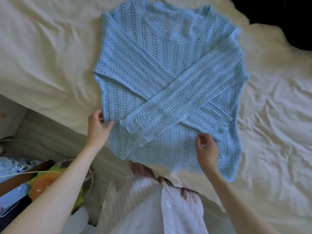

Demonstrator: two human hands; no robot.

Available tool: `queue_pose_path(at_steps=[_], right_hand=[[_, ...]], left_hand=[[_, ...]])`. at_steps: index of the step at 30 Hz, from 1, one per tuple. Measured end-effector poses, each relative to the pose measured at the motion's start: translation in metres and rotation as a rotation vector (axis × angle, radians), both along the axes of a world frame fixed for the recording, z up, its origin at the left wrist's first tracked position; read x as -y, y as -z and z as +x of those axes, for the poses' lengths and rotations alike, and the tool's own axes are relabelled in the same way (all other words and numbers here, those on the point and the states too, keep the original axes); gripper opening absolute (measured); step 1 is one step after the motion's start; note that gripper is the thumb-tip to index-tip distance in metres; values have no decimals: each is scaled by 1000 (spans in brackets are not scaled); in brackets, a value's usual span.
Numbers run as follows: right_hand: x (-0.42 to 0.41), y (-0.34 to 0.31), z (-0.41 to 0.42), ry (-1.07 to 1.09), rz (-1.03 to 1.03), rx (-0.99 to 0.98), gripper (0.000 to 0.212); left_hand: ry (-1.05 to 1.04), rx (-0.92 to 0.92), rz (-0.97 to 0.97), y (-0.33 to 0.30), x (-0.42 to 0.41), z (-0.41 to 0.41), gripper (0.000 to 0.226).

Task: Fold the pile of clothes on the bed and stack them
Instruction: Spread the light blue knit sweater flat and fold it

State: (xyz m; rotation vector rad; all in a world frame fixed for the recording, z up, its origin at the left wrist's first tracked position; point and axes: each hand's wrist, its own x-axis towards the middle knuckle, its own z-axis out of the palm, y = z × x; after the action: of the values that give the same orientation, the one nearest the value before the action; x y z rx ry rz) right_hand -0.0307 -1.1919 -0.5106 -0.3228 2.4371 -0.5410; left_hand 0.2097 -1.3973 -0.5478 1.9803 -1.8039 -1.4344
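Note:
A light blue open-knit sweater [168,78] lies flat on the cream bed sheet [42,56], neckline away from me. Both sleeves are folded across its front and cross in an X. My left hand [98,128] pinches the sweater's lower left side edge between thumb and fingers. My right hand [206,149] hovers with curled fingers over the lower right part of the body, just under a frayed cuff; whether it holds fabric is unclear. The hem hangs near the bed's front edge.
A pale pink garment [152,203] covers my front at the bottom. Left of the bed, on the floor, lie an orange and green item [45,181] and blue things [15,166]. Wrinkled sheet spreads to the right [270,132]; a dark gap sits top right.

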Motion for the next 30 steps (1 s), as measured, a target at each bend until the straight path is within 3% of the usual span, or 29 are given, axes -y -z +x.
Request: queue_pose_path(at_steps=[5,10,13,16,19,25,30], right_hand=[[-52,6,-47,-81,216,-323,33],[-95,15,-56,34,267,-236,53],[-119,20,-55,213,260,-194,56],[-137,21,-56,451,54,97,43],[-150,14,-51,464,-64,413,20],[-175,-13,-48,802,-449,606,8],[-194,-45,-41,919,-634,630,11]], left_hand=[[-101,-15,309,10,-21,7,28],[-72,33,493,10,-72,30,32],[-127,69,496,5,-104,44,28],[-211,74,430,-6,-134,59,19],[-465,-115,391,-25,-159,68,22],[-727,-271,286,-65,-187,74,34],[-814,-391,256,-96,-201,75,16]])
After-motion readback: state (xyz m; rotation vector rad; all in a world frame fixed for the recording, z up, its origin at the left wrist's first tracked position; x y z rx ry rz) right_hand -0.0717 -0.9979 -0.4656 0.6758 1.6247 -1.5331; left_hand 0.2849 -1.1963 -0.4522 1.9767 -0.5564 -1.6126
